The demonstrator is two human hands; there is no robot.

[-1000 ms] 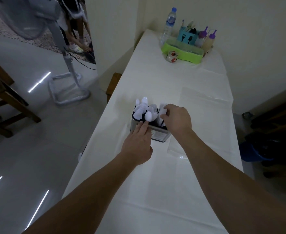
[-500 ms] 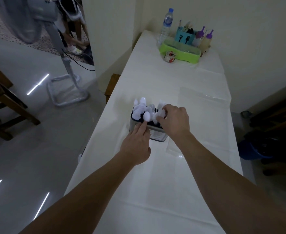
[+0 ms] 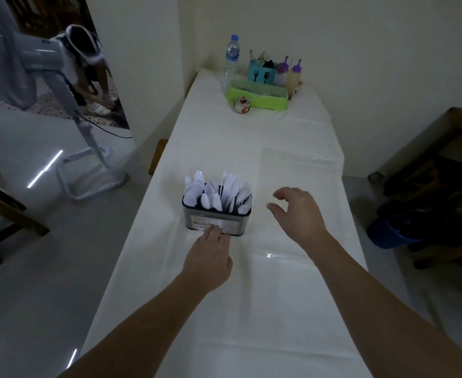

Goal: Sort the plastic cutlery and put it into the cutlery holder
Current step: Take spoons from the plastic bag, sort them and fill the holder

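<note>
- Head view, left to right: standing fan on the floor at far left, second person bent over behind it (partly hidden), long white-clothed table down the middle, dark furniture and blue bucket at right.
- Left hand: fingertips touching the near wall of the cutlery holder, low down by its label; fingers extended, nothing grasped.
- Cutlery holder: upright at mid-table near the left edge, packed with white plastic cutlery, handles down; mostly spoon bowls showing, possibly flat blades toward the right (too blurred to sort by type).
- Right hand: just beside the holder on its right, above the cloth, apart from it; fingers loosely curled and released, holding nothing.
- Clear plastic sheet flat on the cloth under and beyond the right hand.
- Far end of table: water bottle, teal caddy, sauce bottles, green tray, small jar.
- Progress, judged: no loose cutlery visible on the table; task looks at or near its end.
- Risk: holder sits close to the left table edge and is top-heavy with tall pieces; a push from the left fingertips could tip or slide it and spill the lot.
- Risk: mixed types within the holder, if unsorted, not checkable from this angle.
- Counts: holders 1; hands 2; water bottles 1; purple-capped sauce bottles 2; trays 1; jars 1; cutlery pieces roughly a dozen or more (exact count not readable).
</note>
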